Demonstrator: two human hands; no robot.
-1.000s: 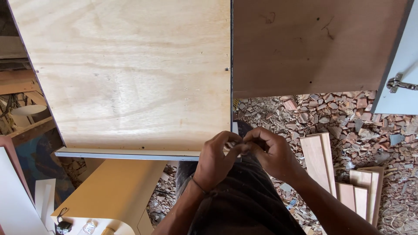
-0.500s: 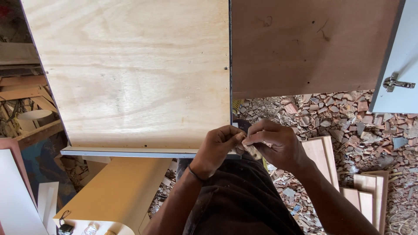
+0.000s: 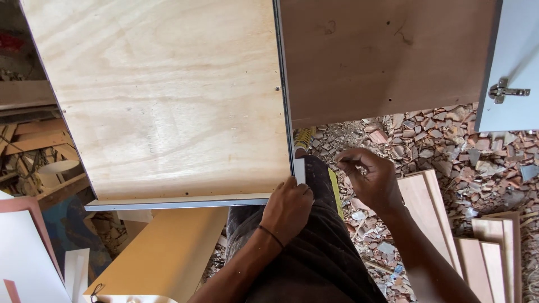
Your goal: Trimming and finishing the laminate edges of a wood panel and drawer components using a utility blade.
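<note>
The left hand (image 3: pixel 287 207) is sitting at lower centre of the frame, its fingers curled around a thin white strip (image 3: pixel 300 170) that is running up the edge of the plywood panel (image 3: pixel 163 95). The panel is filling the upper left. The right hand (image 3: pixel 371 180) is hovering just right of centre, apart from the strip, fingers curled narrow; whether they are pinching anything cannot be told. A darker board (image 3: pixel 387 56) is lying at upper right, beside a white door with a metal hinge (image 3: pixel 505 91). Wood slats (image 3: pixel 432 207) are resting on the rubble-strewn floor (image 3: pixel 449 134) at lower right. A yellow board (image 3: pixel 168 252) is lying at lower left.
</note>
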